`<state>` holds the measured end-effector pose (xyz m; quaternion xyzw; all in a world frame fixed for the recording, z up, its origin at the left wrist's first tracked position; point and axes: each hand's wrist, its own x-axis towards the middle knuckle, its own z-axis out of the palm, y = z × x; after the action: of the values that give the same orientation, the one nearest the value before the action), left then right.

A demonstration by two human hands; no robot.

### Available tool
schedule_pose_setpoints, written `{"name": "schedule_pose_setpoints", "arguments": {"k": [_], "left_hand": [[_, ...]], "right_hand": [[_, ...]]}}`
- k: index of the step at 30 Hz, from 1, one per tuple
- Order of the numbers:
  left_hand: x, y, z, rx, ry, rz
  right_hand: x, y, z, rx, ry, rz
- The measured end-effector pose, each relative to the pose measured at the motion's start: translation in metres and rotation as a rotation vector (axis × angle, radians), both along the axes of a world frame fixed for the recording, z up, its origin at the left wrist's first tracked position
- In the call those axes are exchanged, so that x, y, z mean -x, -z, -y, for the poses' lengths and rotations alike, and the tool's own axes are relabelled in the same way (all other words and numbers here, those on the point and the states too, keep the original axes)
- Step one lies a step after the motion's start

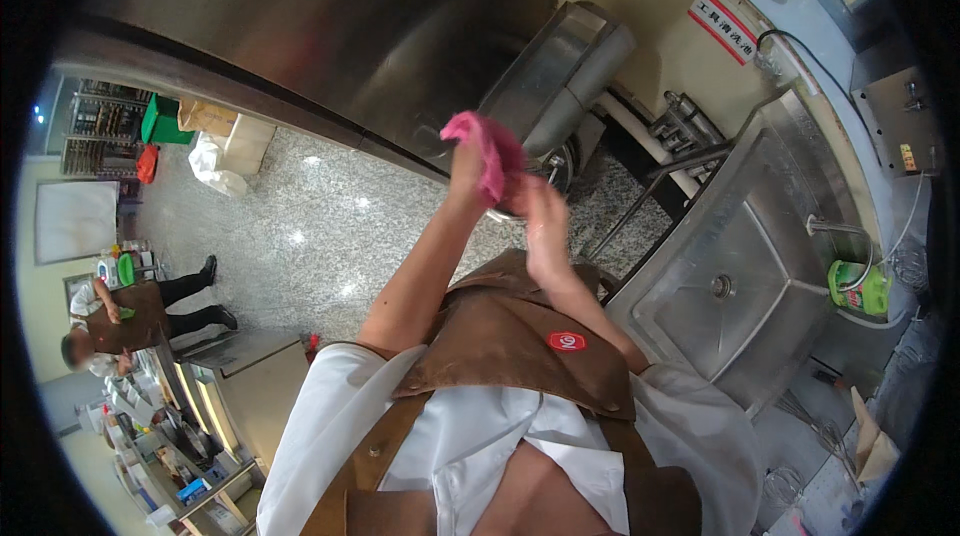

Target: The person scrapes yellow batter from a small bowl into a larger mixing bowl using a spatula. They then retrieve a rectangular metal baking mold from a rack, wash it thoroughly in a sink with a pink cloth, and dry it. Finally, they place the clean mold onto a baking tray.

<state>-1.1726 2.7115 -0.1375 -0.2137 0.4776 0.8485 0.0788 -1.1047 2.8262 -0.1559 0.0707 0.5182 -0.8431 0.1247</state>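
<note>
My left hand (pixel 469 168) is raised in front of my chest with a pink cloth (pixel 495 157) in its grip; the cloth covers most of its fingers. Just to the right, my right hand (pixel 546 225) is held up close to the cloth, blurred, its fingers partly hidden; whether it grips the cloth's edge I cannot tell. Behind both hands stands a large stainless steel machine or housing (pixel 555 78), with a round metal bowl or rim partly hidden below it. A brown apron (pixel 517 326) covers my front.
A stainless steel sink (pixel 720 258) with a faucet (pixel 840 225) lies to the right, a green detergent jug (pixel 855 288) beside it. A broad metal panel (pixel 315 33) rises ahead. Whisks (pixel 817 423) lie at lower right. A co-worker (pixel 127 315) stands far left, near a counter (pixel 247 378).
</note>
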Motion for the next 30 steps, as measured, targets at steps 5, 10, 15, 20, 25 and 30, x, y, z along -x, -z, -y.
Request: {"name": "schedule_pose_setpoints", "arguments": {"k": [5,10,15,20,25,30], "left_hand": [[-0.021,0.017,-0.054,1.833,0.56,-0.563],[0.061,-0.039,0.013,0.957,0.688,0.002],[0.12,0.086,0.094,1.262,0.665,0.045],[0.151,0.101,0.086,0.807,0.822,0.338],[0.143,0.093,0.075,0.424,0.745,0.307],[0.107,0.091,0.076,0.336,0.518,0.247]], "right_hand": [[0.047,0.018,-0.03,0.672,0.137,0.179],[0.075,0.04,-0.064,0.552,0.048,0.114],[0.099,0.082,-0.068,0.278,-0.023,-0.094],[0.139,0.088,-0.07,0.92,-0.065,0.191],[0.16,0.144,-0.07,0.942,0.16,0.416],[0.17,0.074,-0.074,-0.296,0.369,-0.027]]}}
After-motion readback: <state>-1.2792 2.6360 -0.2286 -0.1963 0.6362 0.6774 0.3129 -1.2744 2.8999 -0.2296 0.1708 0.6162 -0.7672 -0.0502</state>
